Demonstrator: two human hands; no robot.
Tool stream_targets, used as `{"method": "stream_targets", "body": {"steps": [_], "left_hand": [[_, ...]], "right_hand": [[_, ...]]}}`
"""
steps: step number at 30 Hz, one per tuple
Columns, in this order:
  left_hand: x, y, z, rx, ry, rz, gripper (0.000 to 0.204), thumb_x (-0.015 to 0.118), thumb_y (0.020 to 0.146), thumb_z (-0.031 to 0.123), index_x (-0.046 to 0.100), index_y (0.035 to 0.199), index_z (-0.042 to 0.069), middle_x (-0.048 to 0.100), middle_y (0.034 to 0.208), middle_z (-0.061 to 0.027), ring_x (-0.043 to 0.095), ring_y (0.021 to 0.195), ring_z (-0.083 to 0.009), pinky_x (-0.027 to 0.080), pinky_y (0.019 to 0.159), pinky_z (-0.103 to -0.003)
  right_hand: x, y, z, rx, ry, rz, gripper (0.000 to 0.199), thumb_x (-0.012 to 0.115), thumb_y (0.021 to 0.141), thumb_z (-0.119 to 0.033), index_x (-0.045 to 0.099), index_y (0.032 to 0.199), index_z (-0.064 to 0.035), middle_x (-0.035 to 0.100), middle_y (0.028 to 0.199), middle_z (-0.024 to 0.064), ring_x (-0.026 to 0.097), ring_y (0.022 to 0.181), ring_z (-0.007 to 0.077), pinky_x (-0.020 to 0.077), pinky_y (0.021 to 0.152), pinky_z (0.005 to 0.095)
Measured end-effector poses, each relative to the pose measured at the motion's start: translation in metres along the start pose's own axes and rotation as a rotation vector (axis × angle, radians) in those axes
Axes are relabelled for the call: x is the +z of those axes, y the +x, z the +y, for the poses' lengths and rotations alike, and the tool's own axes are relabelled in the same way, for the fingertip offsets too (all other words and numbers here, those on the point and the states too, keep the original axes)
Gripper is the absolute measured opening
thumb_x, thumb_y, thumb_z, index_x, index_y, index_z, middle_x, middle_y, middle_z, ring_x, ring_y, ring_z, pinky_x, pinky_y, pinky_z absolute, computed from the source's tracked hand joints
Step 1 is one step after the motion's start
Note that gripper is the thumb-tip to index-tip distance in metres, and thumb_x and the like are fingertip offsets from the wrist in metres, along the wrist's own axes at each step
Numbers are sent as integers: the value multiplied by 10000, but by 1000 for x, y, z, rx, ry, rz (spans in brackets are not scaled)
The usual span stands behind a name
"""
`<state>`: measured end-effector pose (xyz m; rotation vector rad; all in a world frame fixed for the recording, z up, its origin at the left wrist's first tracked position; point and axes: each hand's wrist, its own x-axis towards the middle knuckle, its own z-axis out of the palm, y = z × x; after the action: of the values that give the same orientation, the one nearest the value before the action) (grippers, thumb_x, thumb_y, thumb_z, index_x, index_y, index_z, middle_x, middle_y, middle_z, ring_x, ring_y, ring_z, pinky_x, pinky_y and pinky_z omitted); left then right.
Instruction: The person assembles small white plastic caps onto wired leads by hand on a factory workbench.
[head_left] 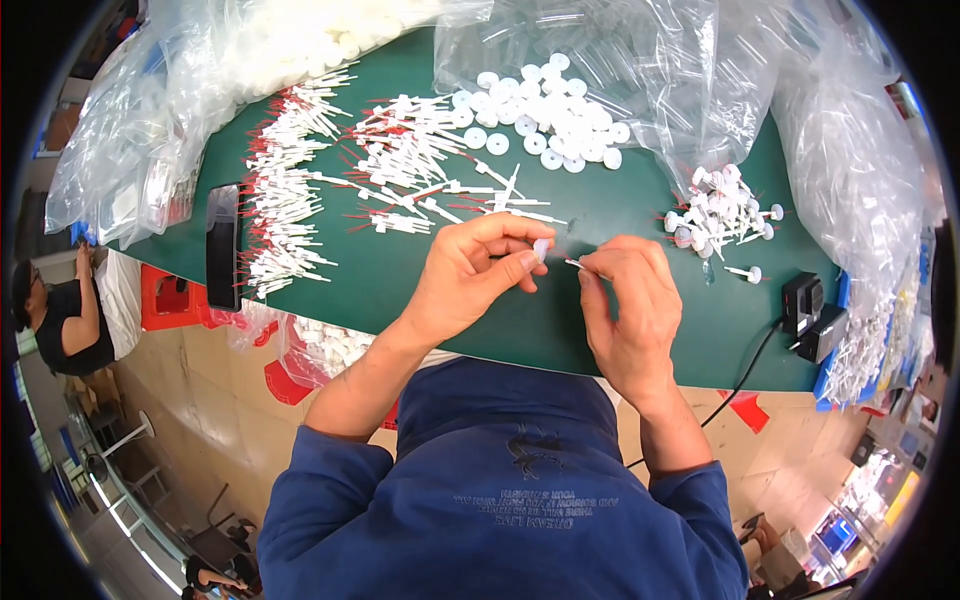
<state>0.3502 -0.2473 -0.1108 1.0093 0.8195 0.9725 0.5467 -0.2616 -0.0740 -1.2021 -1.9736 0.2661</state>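
Over the front of the green table, my left hand pinches a small white plastic disc between thumb and fingertips. Just to its right, my right hand is closed on a thin white stem, whose tip points at the disc with a small gap between them. Most of the stem is hidden by my fingers. Beyond my hands lie several loose white stems with red wires and a heap of white discs with centre holes. To the right sits a pile of stems with discs on them.
A long row of wired stems runs down the left, beside a black phone. Clear plastic bags cover the back and right. A black device with a cable stands at the right edge. Another person sits far left.
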Motion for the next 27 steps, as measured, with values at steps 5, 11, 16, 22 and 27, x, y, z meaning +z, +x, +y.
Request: {"method": "stream_targets", "body": {"steps": [5,11,16,22,27], "left_hand": [[-3,2,-1,-50,-154,6,262,625,984,33,642,1238,-32,708,1101,-96,685,909,-140,572,739,-259],[0,1,-1,-68,-161,30,267,633,986,47,640,1240,-35,712,1090,-96,693,909,-145,574,749,-255],[1,1,-1,-66,-138,2,262,635,983,40,640,1231,-46,711,1074,-96,697,912,-146,577,764,-255],[0,1,-5,-91,-162,-61,250,635,981,33,643,1212,-62,712,1048,-103,703,906,-153,581,783,-261],[2,0,-4,-98,-175,-51,247,635,977,23,648,1207,-67,714,1034,-106,709,917,-162,581,798,-261]], "right_hand": [[-1,-1,2,-7,3,-21,258,730,702,108,643,895,-38,623,820,63,636,840,277,511,685,370],[-2,-2,0,-31,-47,-34,237,733,690,84,651,874,-40,623,813,64,638,852,269,508,707,368],[6,-3,2,-98,-29,-5,240,735,689,78,658,886,-36,625,814,66,640,855,270,511,707,369],[7,-4,-1,54,63,-22,245,740,717,82,662,919,-31,638,829,78,640,827,272,516,664,373],[4,-6,4,57,26,-75,239,746,736,76,661,930,-34,641,839,82,631,786,272,516,634,379]]}}
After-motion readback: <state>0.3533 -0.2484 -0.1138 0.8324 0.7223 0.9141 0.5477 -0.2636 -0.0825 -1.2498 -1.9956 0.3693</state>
